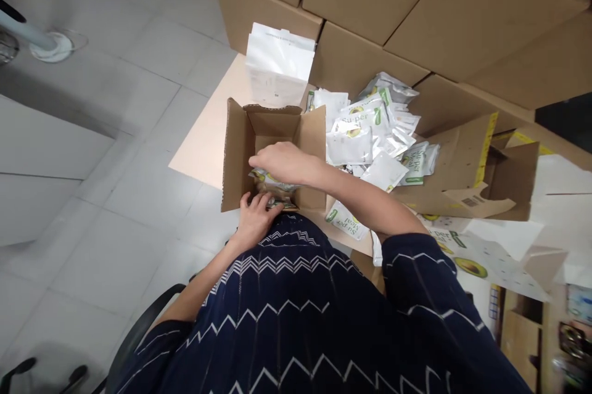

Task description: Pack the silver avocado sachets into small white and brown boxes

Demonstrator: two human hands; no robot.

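An open cardboard box (237,156) stands at the table's edge in front of my body. Into its mouth reaches my right hand (283,163), its fingers curled round a sachet (277,181) with an avocado print. My left hand (256,216) lies over the near edge of the box, fingers bent downward beside packets inside; whether it grips anything is hidden. To the right of the box is a heap of white and silver sachets (365,126), some marked "Su per Meal".
Large cardboard boxes (351,42) are stacked behind the table. A white paper bag (280,64) stands behind the open box. At right, an opened carton (462,166) with yellow edging lies on its side. Grey floor tiles (143,190) spread to the left.
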